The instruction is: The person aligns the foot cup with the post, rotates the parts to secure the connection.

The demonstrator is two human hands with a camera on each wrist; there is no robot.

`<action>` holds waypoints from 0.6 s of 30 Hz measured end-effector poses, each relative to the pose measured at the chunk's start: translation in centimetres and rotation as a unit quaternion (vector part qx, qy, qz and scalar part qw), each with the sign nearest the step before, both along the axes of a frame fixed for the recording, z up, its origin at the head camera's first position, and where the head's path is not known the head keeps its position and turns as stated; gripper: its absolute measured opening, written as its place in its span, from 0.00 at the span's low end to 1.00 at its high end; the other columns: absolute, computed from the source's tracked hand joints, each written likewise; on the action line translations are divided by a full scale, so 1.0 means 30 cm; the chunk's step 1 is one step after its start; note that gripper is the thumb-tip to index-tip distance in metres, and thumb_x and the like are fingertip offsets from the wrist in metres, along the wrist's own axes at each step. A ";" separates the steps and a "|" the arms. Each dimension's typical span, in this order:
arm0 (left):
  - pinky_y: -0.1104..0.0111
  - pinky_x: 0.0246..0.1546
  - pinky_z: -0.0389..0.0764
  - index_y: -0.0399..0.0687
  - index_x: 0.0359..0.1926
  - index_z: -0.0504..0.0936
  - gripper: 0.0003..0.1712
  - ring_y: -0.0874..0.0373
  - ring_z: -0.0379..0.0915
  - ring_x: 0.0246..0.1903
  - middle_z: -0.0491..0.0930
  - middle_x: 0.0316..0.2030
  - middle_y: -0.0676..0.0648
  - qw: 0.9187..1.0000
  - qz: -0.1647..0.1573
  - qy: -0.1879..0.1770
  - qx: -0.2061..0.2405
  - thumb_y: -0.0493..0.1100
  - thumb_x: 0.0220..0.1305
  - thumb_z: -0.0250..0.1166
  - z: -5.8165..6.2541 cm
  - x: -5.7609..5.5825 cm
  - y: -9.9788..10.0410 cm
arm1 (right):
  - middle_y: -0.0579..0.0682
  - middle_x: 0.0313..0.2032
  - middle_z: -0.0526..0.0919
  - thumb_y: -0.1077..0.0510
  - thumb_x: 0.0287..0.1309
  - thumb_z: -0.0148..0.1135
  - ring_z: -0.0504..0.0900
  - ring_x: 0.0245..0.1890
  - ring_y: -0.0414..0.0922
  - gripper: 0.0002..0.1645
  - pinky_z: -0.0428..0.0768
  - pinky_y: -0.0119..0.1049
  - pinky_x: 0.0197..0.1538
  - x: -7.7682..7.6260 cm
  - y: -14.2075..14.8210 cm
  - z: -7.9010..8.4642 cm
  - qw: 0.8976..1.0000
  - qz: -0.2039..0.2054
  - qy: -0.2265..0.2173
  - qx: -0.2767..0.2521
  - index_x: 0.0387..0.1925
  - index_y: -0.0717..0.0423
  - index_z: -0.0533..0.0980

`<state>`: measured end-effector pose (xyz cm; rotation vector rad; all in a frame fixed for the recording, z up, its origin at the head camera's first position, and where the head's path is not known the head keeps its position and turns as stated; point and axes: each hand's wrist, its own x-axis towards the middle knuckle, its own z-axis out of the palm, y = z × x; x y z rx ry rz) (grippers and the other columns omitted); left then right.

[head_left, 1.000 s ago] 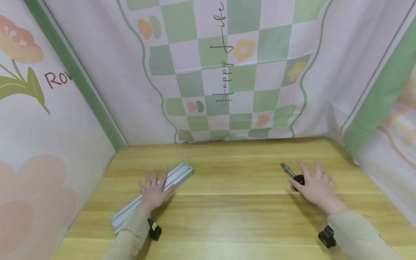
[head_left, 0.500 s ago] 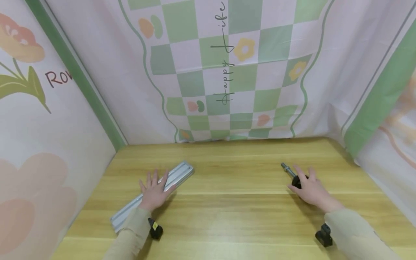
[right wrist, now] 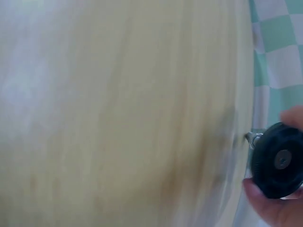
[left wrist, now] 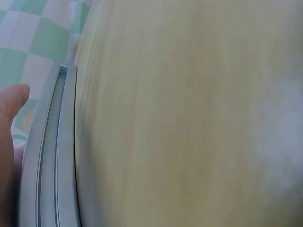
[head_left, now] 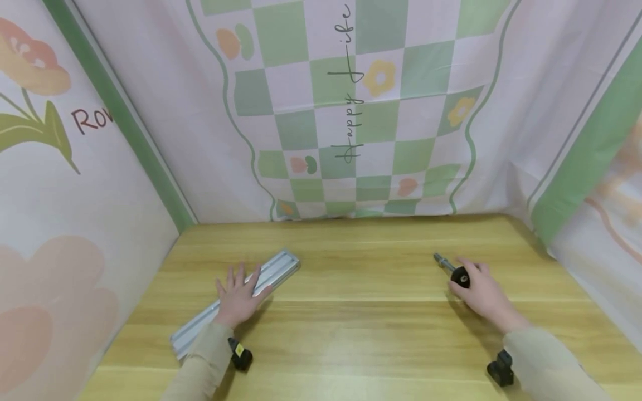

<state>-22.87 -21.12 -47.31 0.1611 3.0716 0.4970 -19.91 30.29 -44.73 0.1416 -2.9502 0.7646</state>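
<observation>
A silver aluminium profile with lengthwise grooves lies aslant on the left of the table. My left hand rests across it, fingers spread and straight. In the left wrist view the profile runs up the left side, beside a fingertip. On the right, my right hand grips the black round base of a levelling foot; its threaded stem with nuts points to the far left. The right wrist view shows thumb and finger on opposite edges of the levelling foot's disc, which has a screw at its centre.
The wooden table stretches between both hands. A patterned cloth hangs along its back edge, with more cloth at both sides. A small black device sits at each wrist, partly beside the sleeves.
My right hand has lowered and curled its thumb and fingers onto the levelling foot's base, tilting the disc a little. The left hand has stayed on the profile.
</observation>
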 end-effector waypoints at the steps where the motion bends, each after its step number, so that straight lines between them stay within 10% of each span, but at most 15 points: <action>1: 0.31 0.60 0.26 0.53 0.74 0.50 0.44 0.30 0.28 0.70 0.39 0.73 0.32 1.000 0.000 0.000 0.000 0.70 0.65 0.44 -0.001 -0.001 0.000 | 0.82 0.53 0.59 0.52 0.63 0.56 0.69 0.46 0.77 0.36 0.71 0.69 0.44 0.000 0.001 0.000 1.000 -0.008 0.013 -0.008 0.65 0.69 0.58; 9: 0.31 0.61 0.32 0.54 0.74 0.51 0.44 0.31 0.30 0.70 0.44 0.72 0.33 1.000 0.005 0.005 0.003 0.71 0.65 0.44 -0.008 -0.005 -0.002 | 0.76 0.58 0.61 0.47 0.70 0.45 0.73 0.48 0.60 0.34 0.77 0.55 0.44 0.022 -0.006 0.025 0.987 -0.053 0.025 -0.152 0.66 0.67 0.59; 14: 0.32 0.62 0.44 0.54 0.73 0.53 0.44 0.31 0.40 0.69 0.50 0.71 0.33 1.000 0.001 0.017 -0.006 0.71 0.64 0.45 -0.017 -0.005 -0.005 | 0.79 0.60 0.56 0.49 0.72 0.38 0.78 0.33 0.34 0.32 0.83 0.32 0.38 0.030 -0.014 0.023 0.934 -0.072 -0.045 -0.348 0.67 0.66 0.54; 18: 0.33 0.59 0.53 0.54 0.73 0.53 0.44 0.31 0.48 0.66 0.53 0.70 0.33 1.000 -0.002 0.024 -0.010 0.71 0.63 0.46 -0.022 -0.003 -0.007 | 0.80 0.59 0.54 0.48 0.72 0.38 0.80 0.32 0.34 0.22 0.83 0.31 0.39 0.040 -0.030 0.028 0.897 -0.073 -0.065 -0.432 0.61 0.54 0.60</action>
